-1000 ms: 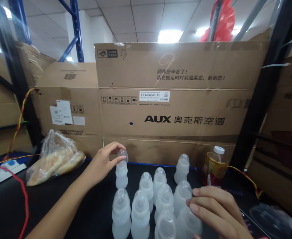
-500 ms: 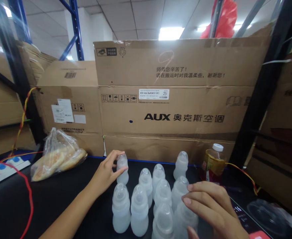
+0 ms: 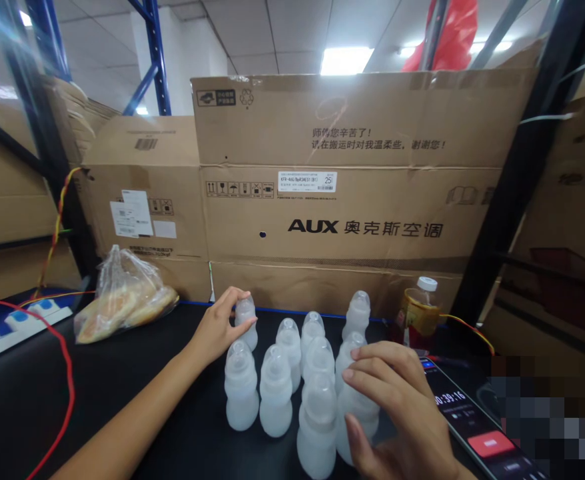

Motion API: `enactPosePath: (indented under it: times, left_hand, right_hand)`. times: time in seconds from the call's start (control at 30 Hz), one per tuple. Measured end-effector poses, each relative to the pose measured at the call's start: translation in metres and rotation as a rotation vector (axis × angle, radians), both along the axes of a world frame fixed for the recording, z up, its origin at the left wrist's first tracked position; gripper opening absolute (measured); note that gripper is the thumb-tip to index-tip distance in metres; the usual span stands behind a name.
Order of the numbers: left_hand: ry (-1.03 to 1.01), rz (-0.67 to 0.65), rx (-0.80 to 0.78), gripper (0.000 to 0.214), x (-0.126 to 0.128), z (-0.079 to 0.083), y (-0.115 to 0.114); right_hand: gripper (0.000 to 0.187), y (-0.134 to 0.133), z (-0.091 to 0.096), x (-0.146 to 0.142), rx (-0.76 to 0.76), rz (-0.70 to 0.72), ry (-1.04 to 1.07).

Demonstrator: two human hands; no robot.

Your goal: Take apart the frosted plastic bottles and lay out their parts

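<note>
Several frosted white baby bottles stand upright in a loose group on the black table, each with a nipple-shaped top. My left hand (image 3: 217,327) is shut around the rear left bottle (image 3: 246,325), with its fingers over the top and the thumb across the front. My right hand (image 3: 397,407) wraps a front right bottle (image 3: 357,413), which is partly hidden by the fingers and thumb. Another bottle (image 3: 317,427) stands just left of my right thumb.
A plastic bag of bread (image 3: 125,300) lies left of the bottles. A capped plastic bottle (image 3: 419,313) stands at the back right. A phone showing a timer (image 3: 472,417) lies at right. Cardboard boxes (image 3: 347,200) wall the table's back, with a red cable (image 3: 65,380) at left.
My left hand has lowered its bottle onto the table. My right hand has moved left and closed around a front bottle. More of the phone now shows at lower right.
</note>
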State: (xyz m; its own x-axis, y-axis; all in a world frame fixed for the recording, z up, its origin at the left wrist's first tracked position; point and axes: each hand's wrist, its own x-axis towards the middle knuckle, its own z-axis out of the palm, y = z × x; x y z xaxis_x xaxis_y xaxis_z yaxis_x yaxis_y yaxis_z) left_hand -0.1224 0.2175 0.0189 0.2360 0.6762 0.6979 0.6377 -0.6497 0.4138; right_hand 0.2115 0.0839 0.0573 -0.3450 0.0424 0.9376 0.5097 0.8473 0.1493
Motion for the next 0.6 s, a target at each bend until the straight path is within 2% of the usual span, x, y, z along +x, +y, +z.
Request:
enactPosePath:
  times: [0.23,0.37,0.5,0.6]
  left_hand:
    - [-0.021,0.001,0.018,0.039,-0.005,-0.004,0.004]
    - [-0.064,0.015,0.020,0.037,-0.018,0.000,0.001]
    - [-0.203,0.126,0.038,0.037,-0.039,0.012,-0.013]
    - [-0.371,0.282,0.112,0.054,-0.051,0.019,-0.042]
  right_hand:
    - [0.027,-0.005,0.000,-0.005,0.009,0.007,0.023]
    - [0.027,-0.007,0.004,-0.007,0.045,0.006,0.072]
    - [0.025,-0.011,0.003,-0.013,0.072,0.015,0.115]
    - [0.019,-0.016,0.000,-0.020,0.098,0.026,0.171]
